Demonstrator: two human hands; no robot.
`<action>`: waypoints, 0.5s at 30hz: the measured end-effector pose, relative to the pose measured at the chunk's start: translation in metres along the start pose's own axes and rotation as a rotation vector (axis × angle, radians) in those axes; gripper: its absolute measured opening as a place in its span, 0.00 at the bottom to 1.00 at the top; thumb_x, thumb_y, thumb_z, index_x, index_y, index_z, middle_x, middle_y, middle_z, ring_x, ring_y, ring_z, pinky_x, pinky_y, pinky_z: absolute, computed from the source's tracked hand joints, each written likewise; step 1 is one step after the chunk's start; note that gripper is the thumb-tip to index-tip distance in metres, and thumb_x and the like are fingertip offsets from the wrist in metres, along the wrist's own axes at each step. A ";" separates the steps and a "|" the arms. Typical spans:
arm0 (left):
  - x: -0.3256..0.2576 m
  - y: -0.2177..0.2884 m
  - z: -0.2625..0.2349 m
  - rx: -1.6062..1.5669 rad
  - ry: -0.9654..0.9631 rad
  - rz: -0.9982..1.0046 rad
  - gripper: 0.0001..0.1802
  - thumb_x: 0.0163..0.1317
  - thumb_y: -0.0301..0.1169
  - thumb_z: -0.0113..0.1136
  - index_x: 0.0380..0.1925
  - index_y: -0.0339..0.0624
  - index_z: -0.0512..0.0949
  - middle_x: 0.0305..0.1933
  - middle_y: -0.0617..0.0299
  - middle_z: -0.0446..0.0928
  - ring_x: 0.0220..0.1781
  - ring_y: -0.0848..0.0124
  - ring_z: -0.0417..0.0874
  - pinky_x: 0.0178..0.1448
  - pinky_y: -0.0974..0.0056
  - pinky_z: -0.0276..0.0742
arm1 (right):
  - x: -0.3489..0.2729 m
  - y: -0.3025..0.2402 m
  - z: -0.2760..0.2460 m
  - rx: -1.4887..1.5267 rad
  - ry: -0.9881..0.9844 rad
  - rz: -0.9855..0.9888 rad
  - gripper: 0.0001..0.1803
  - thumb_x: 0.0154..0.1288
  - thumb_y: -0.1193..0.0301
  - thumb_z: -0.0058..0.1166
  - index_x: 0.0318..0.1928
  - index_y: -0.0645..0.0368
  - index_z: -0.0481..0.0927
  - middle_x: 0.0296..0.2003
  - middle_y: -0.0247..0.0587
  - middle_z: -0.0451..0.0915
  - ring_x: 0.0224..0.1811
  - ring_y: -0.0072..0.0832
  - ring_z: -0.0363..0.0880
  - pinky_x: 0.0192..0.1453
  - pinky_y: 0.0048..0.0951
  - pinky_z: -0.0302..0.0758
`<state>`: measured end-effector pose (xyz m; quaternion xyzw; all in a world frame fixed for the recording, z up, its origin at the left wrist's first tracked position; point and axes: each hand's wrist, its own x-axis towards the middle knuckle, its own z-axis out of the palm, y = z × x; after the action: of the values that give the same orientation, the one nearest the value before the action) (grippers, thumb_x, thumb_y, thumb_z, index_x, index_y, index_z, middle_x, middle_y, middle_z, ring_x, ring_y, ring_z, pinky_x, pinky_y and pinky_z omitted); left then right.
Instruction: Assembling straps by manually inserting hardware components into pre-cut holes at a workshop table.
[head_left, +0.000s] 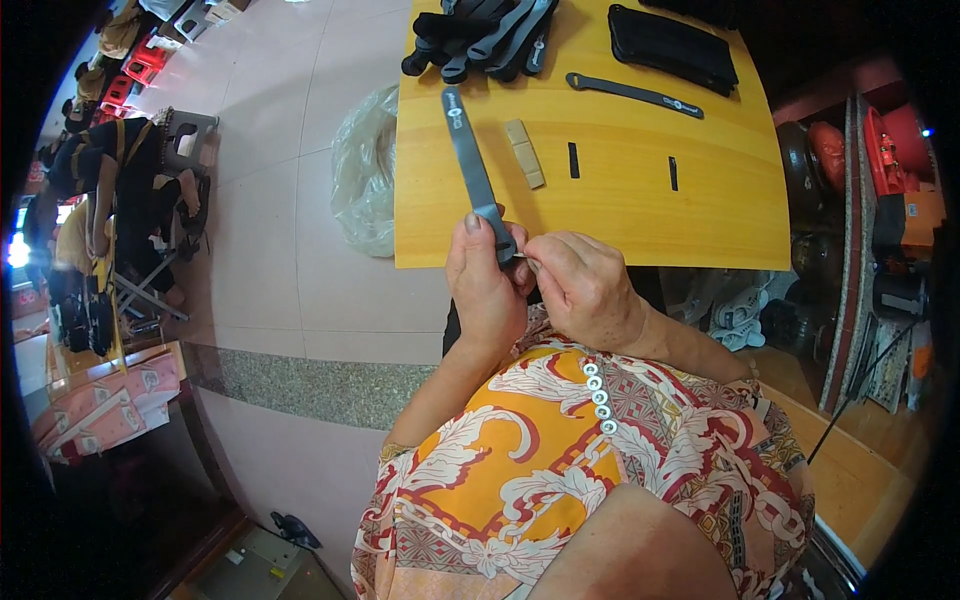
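Note:
My left hand (486, 292) is closed on the lower, wider end of a dark grey strap (466, 145). The strap rises from the grip at a slant over the table's left part, its rounded far end pointing away from me. At the strap's lower end my right hand (587, 287) pinches something small and pale, too little of which shows to name. Both hands meet just in front of the near edge of the yellow table (620, 225). A second grey strap (635, 95) lies flat farther back.
A pile of dark straps (485, 40) and a black pouch-like item (672, 50) lie at the back. Nearer are a tan segmented strip (523, 153) and two short black strips (574, 160). A clear plastic bag (366, 175) hangs beside the table's left edge. Shelves stand right.

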<state>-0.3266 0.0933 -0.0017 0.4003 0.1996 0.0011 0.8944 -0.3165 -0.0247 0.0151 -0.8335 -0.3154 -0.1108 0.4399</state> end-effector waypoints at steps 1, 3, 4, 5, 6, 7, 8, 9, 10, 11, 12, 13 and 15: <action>-0.001 -0.001 0.001 0.002 -0.003 0.000 0.16 0.69 0.44 0.39 0.39 0.43 0.67 0.23 0.64 0.70 0.15 0.79 0.63 0.17 0.74 0.57 | 0.000 0.000 0.000 -0.023 0.005 0.001 0.14 0.46 0.88 0.49 0.37 0.67 0.71 0.27 0.50 0.75 0.28 0.44 0.77 0.30 0.37 0.73; -0.004 -0.002 0.004 0.093 -0.001 0.127 0.16 0.69 0.43 0.39 0.39 0.41 0.69 0.25 0.63 0.72 0.18 0.80 0.65 0.21 0.76 0.60 | 0.001 0.000 0.001 -0.042 0.030 -0.026 0.13 0.48 0.85 0.50 0.39 0.68 0.72 0.25 0.48 0.73 0.26 0.42 0.75 0.29 0.36 0.73; -0.004 -0.003 0.005 0.096 -0.004 0.127 0.16 0.69 0.43 0.39 0.39 0.41 0.69 0.25 0.63 0.72 0.18 0.80 0.65 0.21 0.76 0.60 | 0.001 0.000 0.001 -0.059 0.051 -0.053 0.13 0.51 0.83 0.50 0.40 0.68 0.72 0.23 0.46 0.72 0.25 0.40 0.74 0.27 0.35 0.72; -0.004 -0.005 0.006 0.131 -0.002 0.166 0.16 0.69 0.43 0.39 0.39 0.42 0.69 0.25 0.64 0.71 0.18 0.81 0.65 0.21 0.76 0.60 | 0.001 0.000 0.002 -0.059 0.054 -0.052 0.13 0.51 0.83 0.50 0.40 0.68 0.72 0.23 0.46 0.72 0.25 0.40 0.74 0.27 0.35 0.72; -0.004 -0.006 0.006 0.166 -0.001 0.206 0.16 0.69 0.43 0.39 0.39 0.42 0.68 0.25 0.64 0.71 0.18 0.82 0.65 0.21 0.77 0.60 | 0.002 -0.001 0.003 -0.058 0.073 -0.036 0.13 0.51 0.83 0.50 0.40 0.68 0.72 0.23 0.46 0.71 0.25 0.41 0.74 0.27 0.35 0.72; -0.004 -0.008 0.007 0.168 -0.003 0.207 0.16 0.69 0.43 0.39 0.39 0.42 0.68 0.25 0.64 0.71 0.18 0.82 0.65 0.21 0.77 0.60 | 0.002 -0.002 0.002 -0.057 0.091 -0.020 0.12 0.51 0.83 0.50 0.40 0.68 0.72 0.23 0.46 0.71 0.25 0.41 0.74 0.28 0.35 0.72; -0.003 -0.010 0.007 0.186 0.018 0.239 0.16 0.69 0.43 0.39 0.39 0.42 0.68 0.25 0.65 0.71 0.18 0.83 0.65 0.20 0.77 0.59 | 0.002 -0.002 0.001 -0.057 0.093 -0.020 0.12 0.51 0.83 0.50 0.40 0.68 0.72 0.23 0.46 0.71 0.25 0.41 0.74 0.28 0.35 0.72; -0.002 -0.011 0.007 0.205 0.039 0.272 0.16 0.69 0.43 0.39 0.39 0.42 0.68 0.25 0.65 0.71 0.18 0.83 0.64 0.19 0.78 0.58 | 0.003 -0.001 0.000 -0.006 0.070 0.002 0.11 0.51 0.83 0.50 0.38 0.68 0.72 0.23 0.46 0.71 0.25 0.42 0.74 0.28 0.36 0.72; -0.002 -0.009 0.007 0.207 0.035 0.271 0.16 0.69 0.43 0.39 0.39 0.42 0.68 0.25 0.65 0.71 0.18 0.83 0.64 0.19 0.78 0.58 | 0.003 0.000 -0.001 0.044 0.050 0.026 0.09 0.51 0.83 0.50 0.35 0.68 0.72 0.23 0.47 0.71 0.25 0.42 0.74 0.28 0.36 0.72; -0.001 -0.007 0.006 0.201 0.020 0.274 0.16 0.69 0.44 0.39 0.39 0.43 0.68 0.25 0.66 0.71 0.17 0.83 0.64 0.18 0.78 0.57 | 0.003 0.001 -0.001 0.043 0.053 0.027 0.09 0.51 0.83 0.50 0.35 0.68 0.72 0.23 0.47 0.71 0.25 0.42 0.74 0.28 0.36 0.72; -0.001 -0.006 0.005 0.194 0.005 0.278 0.17 0.69 0.44 0.39 0.39 0.43 0.68 0.25 0.66 0.71 0.17 0.83 0.64 0.18 0.78 0.57 | 0.003 0.002 -0.002 0.055 0.030 0.021 0.07 0.50 0.83 0.50 0.33 0.67 0.71 0.22 0.47 0.71 0.25 0.43 0.74 0.28 0.37 0.72; -0.001 -0.007 0.005 0.195 0.003 0.278 0.17 0.69 0.44 0.39 0.39 0.43 0.68 0.25 0.66 0.71 0.17 0.83 0.64 0.18 0.78 0.57 | 0.003 0.003 -0.003 0.066 0.005 0.013 0.06 0.50 0.83 0.50 0.31 0.66 0.71 0.22 0.47 0.71 0.25 0.43 0.74 0.28 0.37 0.72; -0.001 -0.009 0.004 0.290 -0.001 0.335 0.17 0.69 0.45 0.38 0.41 0.43 0.67 0.25 0.65 0.71 0.16 0.83 0.63 0.17 0.78 0.56 | 0.000 0.004 -0.001 0.009 0.028 -0.003 0.05 0.50 0.83 0.50 0.30 0.66 0.70 0.22 0.47 0.70 0.25 0.43 0.74 0.27 0.37 0.71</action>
<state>-0.3275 0.0840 -0.0053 0.5521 0.1282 0.1208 0.8150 -0.3139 -0.0269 0.0134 -0.8294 -0.3108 -0.1217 0.4481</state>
